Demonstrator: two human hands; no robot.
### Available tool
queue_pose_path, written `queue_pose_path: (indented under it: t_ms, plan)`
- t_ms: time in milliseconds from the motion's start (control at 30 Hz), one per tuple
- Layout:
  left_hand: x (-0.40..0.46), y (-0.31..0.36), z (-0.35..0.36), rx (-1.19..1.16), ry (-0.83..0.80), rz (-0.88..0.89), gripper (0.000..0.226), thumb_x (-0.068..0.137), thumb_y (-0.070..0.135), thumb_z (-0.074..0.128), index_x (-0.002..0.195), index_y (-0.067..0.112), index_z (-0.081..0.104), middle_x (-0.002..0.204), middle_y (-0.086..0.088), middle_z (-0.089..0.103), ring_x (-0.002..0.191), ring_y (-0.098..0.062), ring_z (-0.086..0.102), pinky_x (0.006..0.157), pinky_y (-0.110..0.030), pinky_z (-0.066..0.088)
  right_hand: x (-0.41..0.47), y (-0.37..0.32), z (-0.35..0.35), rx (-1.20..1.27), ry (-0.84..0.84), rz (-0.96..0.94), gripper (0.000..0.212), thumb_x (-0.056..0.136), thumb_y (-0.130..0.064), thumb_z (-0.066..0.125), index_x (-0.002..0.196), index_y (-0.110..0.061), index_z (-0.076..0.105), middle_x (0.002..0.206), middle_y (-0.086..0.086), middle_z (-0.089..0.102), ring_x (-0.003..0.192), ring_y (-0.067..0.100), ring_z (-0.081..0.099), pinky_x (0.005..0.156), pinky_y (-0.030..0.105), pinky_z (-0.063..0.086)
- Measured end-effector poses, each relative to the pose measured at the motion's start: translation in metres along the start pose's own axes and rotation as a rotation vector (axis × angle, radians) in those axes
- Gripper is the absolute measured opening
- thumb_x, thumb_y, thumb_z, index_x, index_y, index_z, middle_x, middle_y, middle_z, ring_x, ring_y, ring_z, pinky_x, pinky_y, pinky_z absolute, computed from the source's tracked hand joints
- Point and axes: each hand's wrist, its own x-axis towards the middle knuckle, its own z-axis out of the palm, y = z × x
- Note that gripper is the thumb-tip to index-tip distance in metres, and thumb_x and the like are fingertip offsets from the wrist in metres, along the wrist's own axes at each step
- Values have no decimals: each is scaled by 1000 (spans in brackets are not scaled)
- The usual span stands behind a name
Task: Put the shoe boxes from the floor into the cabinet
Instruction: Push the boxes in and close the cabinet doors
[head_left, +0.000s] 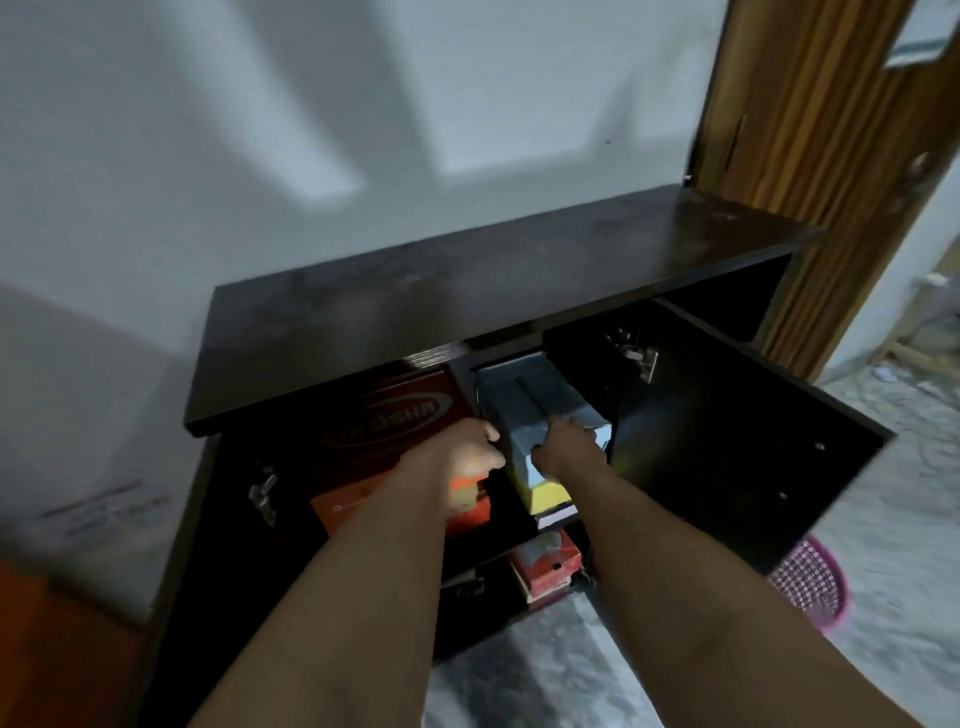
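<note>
A dark brown cabinet (467, 291) stands against the wall with its doors swung open. On its upper shelf a grey-blue shoe box (530, 400) pokes out, end towards me, stacked on a yellow box (545, 493). My left hand (472, 452) grips its left side and my right hand (563, 447) grips its right front corner. To the left on the same shelf lies a red shoe box (395, 421) over an orange box (353, 512). Another red-orange box (548, 566) sits on the lower shelf.
The open right door (727, 452) sticks out towards me at the right. A pink plastic basket (810, 582) stands on the floor behind it. A wooden door frame (810, 156) rises at the right. Marbled floor (519, 675) lies below.
</note>
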Motion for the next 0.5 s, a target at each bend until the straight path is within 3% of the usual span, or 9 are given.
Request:
queue_pose_path:
  t_ms: [133,233,400,433,500]
  plan:
    - [-84,16,-57,217,141,232,47,92,25,64,139,18,60,137,-3,62,123,-24,61,101,-32,49,-77,-42,-19,-17,30,6,48,93,-32,61,135,-11,58,131,14,61,120,36,61,90,41,52]
    - [-136,8,-100,293,303,319,39,95,24,59,134,21,62,136,-3,63,121,-25,60,104,-40,49,-121,-84,-34,-30,-4,-40,42,93,-29,59,129,-8,65,126,14,69,114,35,66,86,37,55]
    - [-175,-34,-157,404,412,221,41,96,21,53,136,20,59,140,-7,60,125,-30,58,104,-42,47,-202,-156,-49,155,-46,-215,36,95,-22,62,124,-3,69,125,16,70,119,35,64,83,30,49]
    - [-177,-44,-164,416,424,199,45,95,21,53,140,21,57,145,-8,57,130,-31,55,107,-43,45,-215,-169,-47,177,-77,-251,36,96,-23,63,124,-1,68,124,17,70,118,35,65,87,31,52]
    - [-177,-60,-177,429,422,141,48,94,22,53,142,17,55,149,-10,54,134,-32,53,110,-42,44,-239,-196,-38,174,-138,-326,41,97,-35,63,122,-4,70,120,18,72,109,38,69,93,46,59]
